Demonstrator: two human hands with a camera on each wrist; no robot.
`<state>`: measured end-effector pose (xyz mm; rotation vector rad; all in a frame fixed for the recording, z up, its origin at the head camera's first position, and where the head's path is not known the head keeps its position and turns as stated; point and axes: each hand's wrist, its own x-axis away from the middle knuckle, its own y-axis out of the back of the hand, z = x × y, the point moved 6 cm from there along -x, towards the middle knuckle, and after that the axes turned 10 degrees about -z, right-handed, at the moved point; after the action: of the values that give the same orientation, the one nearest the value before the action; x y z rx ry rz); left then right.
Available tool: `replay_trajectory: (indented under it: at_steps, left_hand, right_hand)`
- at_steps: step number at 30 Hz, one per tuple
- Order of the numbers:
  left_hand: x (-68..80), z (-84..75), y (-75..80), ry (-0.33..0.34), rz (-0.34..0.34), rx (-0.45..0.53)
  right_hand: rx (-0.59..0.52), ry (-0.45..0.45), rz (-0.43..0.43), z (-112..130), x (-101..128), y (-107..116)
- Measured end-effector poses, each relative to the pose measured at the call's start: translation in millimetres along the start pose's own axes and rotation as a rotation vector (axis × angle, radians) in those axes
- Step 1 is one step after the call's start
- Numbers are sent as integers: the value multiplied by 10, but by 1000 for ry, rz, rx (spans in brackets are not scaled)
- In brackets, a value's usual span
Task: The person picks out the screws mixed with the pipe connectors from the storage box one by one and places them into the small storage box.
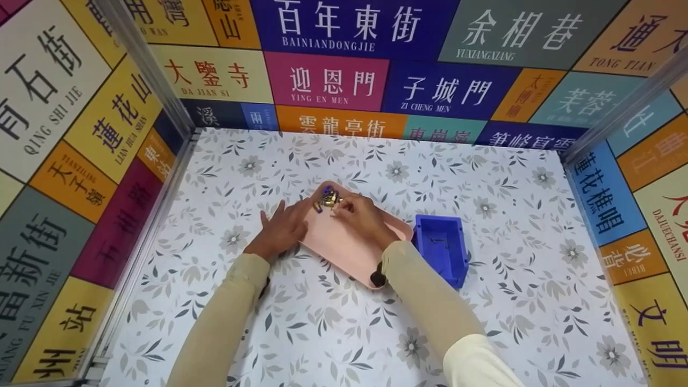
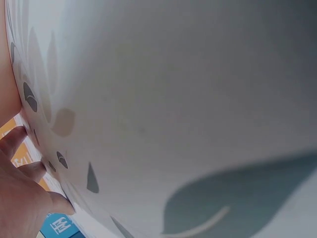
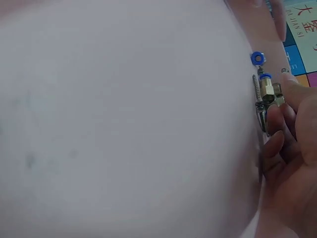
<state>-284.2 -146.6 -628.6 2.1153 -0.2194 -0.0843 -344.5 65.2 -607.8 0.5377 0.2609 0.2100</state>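
Holding small fittings on pink tray, right hand grip pinching, left hand flat, blue bin beside.

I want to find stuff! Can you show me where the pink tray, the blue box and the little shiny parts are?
pink tray [image 1: 344,250]: head view, on its bare floor.
blue box [image 1: 442,244]: head view, on its inside floor.
little shiny parts [image 3: 269,92]: right wrist view, on the brass body of a blue-capped fitting.

Our left hand lies flat, fingers spread; our right hand curls, fingers pinching; both forearms reach forward.
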Motion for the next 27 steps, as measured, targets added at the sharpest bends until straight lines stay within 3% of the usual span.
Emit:
replay_trajectory:
  at_steps: [7,18,27]
  left_hand:
    - [-7,6,-5,16,4,7]
    - [-5,14,-24,27,13,19]
    - [-39,10,-38,18,-13,-5]
  right_hand:
    - [-89,-33,-11,72,20,92]
    - [-173,74,-24,311,83,268]
    - [-213,99,-18,370,157,428]
